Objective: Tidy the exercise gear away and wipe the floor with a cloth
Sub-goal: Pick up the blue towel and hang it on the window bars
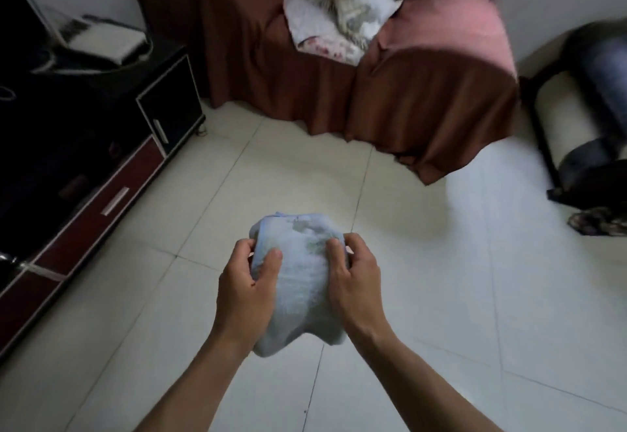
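Pale-blue cloth (300,279) (bunched) gripped by left hand (246,284) and right hand (353,275) above floor (441,279).

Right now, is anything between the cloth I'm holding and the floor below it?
Nothing visible. The left hand and right hand grip the cloth above bare floor tiles; the sofa and cabinet stand farther off.

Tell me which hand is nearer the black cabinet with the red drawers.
Left. The left hand holds the left edge of the cloth, on the side towards the cabinet; the right hand holds its right edge, farther away.
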Demonstrator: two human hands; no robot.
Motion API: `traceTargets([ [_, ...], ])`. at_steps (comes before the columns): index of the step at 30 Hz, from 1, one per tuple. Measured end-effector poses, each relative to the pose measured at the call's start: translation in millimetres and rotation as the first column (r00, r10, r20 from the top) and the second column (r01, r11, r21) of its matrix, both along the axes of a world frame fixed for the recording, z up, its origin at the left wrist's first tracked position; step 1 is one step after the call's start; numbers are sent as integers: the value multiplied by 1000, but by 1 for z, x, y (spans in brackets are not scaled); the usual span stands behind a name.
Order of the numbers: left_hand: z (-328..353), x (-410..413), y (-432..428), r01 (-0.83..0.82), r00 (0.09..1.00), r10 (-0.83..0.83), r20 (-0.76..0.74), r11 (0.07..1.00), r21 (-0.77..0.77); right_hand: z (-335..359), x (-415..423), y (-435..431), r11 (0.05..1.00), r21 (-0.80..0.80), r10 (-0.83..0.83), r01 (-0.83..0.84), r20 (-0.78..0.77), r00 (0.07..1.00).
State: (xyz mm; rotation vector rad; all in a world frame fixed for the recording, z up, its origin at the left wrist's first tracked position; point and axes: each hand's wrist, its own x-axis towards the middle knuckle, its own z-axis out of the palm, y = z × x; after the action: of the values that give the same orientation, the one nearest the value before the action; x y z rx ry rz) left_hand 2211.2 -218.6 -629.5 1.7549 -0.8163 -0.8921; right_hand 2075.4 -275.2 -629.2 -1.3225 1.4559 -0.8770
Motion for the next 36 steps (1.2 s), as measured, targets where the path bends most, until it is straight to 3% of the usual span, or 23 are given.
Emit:
traceTargets([
  [9, 272, 4, -32, 137, 990, -127, 68, 977, -164, 272, 1, -17, 986, -112, -114, 124, 87, 990],
  [19, 453, -53, -63, 275, 961, -253, 108, 902, -333, 454, -64, -20, 886, -334, -280, 321, 164, 946],
  [29, 534, -146, -134, 412, 911, -373, 177, 803, -431, 527, -162, -65, 824, -382, -317, 418, 300, 900],
  [36, 554, -227, -209, 397, 917, -374, 139, 818, -416, 540, -243, -147, 809, -373, -357, 455, 303, 883],
])
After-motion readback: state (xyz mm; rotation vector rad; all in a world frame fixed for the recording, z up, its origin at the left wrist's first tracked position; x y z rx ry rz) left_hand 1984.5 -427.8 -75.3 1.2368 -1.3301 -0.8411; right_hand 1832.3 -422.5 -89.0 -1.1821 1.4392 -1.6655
